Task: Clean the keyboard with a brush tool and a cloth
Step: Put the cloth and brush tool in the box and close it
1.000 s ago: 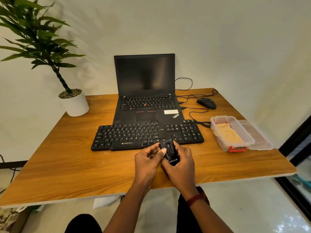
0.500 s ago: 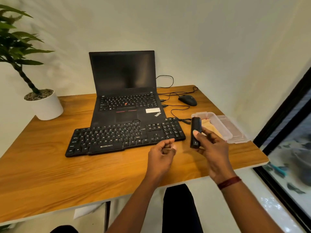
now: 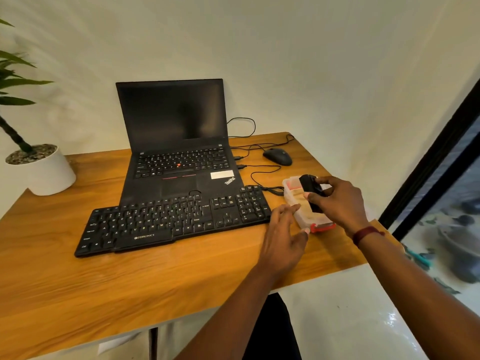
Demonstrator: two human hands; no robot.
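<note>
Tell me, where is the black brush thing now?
In the head view, the right hand grips the brush tool above the clear box, just right of the keyboard.

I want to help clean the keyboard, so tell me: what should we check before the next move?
1. Right hand grips the brush tool: ok.
2. Brush bristles out and ready: cannot tell.
3. Left hand free, fingers straight, holding nothing: ok.
4. Cloth lies in the open container, within reach: ok.
5. Keyboard flat on the table, nothing on its keys: ok.
</note>
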